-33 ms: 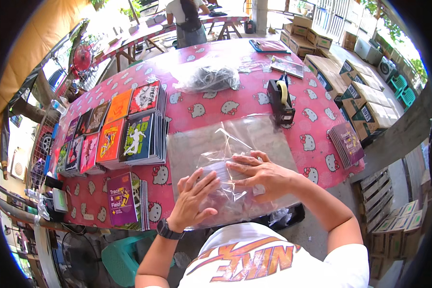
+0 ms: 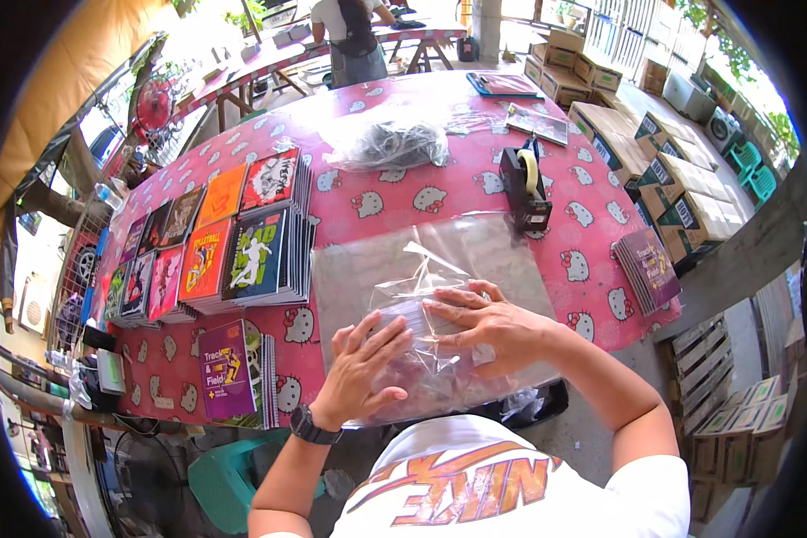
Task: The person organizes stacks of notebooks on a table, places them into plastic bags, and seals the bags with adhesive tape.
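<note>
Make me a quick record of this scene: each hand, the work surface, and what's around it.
Left hand: open, fingers on clear plastic wrapping
Right hand: open, fingers spread on the same wrapping
Under the wrapping: greyish sheet on a pink patterned tablecloth
Left side: stacked colourful notebooks
Right side: black tape dispenser, purple notebooks
Background: person at another table, cardboard boxes

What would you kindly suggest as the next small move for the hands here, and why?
Perhaps the right hand could slide forward to smooth the clear film: it and the left hand both lie spread on the wrapping, while the shiny, crinkled part beyond them looks loose and unflattened.
</note>
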Tool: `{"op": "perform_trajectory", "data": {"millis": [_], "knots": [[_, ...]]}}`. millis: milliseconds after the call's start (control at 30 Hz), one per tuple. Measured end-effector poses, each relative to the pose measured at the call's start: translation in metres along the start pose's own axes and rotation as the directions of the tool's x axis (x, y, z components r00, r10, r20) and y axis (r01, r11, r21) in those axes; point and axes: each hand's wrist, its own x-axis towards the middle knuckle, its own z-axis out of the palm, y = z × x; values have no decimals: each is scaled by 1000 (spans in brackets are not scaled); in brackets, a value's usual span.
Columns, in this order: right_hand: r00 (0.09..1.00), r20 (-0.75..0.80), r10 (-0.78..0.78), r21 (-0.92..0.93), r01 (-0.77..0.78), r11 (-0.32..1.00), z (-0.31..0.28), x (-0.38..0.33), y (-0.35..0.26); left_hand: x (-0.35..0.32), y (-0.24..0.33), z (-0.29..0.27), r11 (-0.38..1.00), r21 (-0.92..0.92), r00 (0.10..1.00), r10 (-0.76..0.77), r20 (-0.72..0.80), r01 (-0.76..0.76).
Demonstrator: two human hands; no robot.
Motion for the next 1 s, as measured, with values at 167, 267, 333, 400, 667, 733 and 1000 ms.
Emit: {"op": "perform_trajectory", "data": {"millis": [167, 267, 333, 400, 667, 733, 1000], "knots": [[998, 59, 13, 17, -14, 1000, -1, 2, -1, 20, -5, -13, 995, -72, 985, 79, 156, -69], [996, 85, 8, 13, -9, 1000, 0, 1, -5, 24, -4, -17, 989, -103, 960, 129, 249, -107], [992, 123, 20, 10, -21, 1000, -6, 0, -8, 32, -2, -19, 985, -62, 933, 174, 316, -163], [985, 174, -23, 61, 13, 998, -6, 6, 2, 33, 1, -20, 988, -13, 930, 149, 336, -154], [389, -556, 734, 693, -272, 668, -13, -7, 183, 37, 11, -25, 989, 83, 931, 85, 355, -122], [26, -719, 695, 583, -524, 622, 13, -48, 263, 44, 12, -21, 987, 56, 932, 121, 341, -149], [-202, -504, 840, 616, -766, 185, 24, -36, 304, 37, 1, -21, 983, 46, 922, 152, 355, -180]]}}
